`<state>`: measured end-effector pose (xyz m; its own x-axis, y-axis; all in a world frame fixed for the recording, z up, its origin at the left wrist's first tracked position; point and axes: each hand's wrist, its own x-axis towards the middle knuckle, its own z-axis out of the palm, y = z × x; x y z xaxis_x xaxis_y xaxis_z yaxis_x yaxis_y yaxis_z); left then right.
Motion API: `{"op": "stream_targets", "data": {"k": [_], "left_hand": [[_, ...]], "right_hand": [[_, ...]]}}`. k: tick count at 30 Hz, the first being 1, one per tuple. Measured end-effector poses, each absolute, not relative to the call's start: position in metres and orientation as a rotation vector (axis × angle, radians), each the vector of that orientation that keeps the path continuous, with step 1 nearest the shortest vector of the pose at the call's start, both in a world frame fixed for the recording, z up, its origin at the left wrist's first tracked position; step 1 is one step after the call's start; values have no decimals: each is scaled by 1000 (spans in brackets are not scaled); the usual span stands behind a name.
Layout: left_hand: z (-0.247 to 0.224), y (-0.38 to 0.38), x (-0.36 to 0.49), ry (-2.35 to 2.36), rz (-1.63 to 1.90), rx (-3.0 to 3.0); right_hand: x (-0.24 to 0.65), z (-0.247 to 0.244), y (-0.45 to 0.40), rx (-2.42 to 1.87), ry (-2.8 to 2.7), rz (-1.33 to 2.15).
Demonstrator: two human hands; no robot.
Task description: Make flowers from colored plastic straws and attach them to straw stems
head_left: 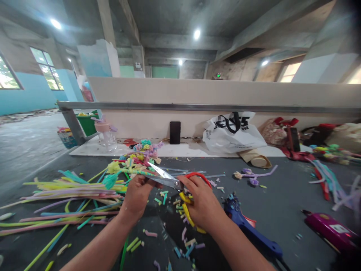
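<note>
My right hand (202, 199) grips a pair of scissors (169, 181) with one red and one yellow handle. The blades are spread and point up and left. My left hand (137, 195) pinches a fuzzy pipe-cleaner stem (138, 172), striped yellow and teal, whose near end lies by the blades. At the stem's left end are a pale yellow tuft (113, 167) and a teal tuft (110, 181). Whether the blades touch the stem I cannot tell. Short cut pieces (188, 218) are scattered on the dark table beneath. A pile of colourful fuzzy flowers (145, 150) lies just beyond.
Long pipe cleaners (76, 192) lie in a heap on the left. On the right are a blue glue gun (251, 229), a purple tool (329, 227) and a purple flower stem (256, 175). A phone (175, 132), a clear cup (107, 139) and a white bag (234, 133) stand behind.
</note>
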<state>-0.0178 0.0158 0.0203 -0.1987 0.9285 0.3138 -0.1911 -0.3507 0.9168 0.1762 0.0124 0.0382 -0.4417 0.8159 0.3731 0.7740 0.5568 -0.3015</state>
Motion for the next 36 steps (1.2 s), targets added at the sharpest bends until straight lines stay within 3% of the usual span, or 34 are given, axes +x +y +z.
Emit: {"op": "stream_targets", "data": {"k": [17,36], "left_hand": [[29,13,-18,942,1651,977],[27,13,-17,914,1633,1012]], "right_hand": [[175,39,10,-1266,-2344,19],[172,33,9,-1210,-2282,285]]}}
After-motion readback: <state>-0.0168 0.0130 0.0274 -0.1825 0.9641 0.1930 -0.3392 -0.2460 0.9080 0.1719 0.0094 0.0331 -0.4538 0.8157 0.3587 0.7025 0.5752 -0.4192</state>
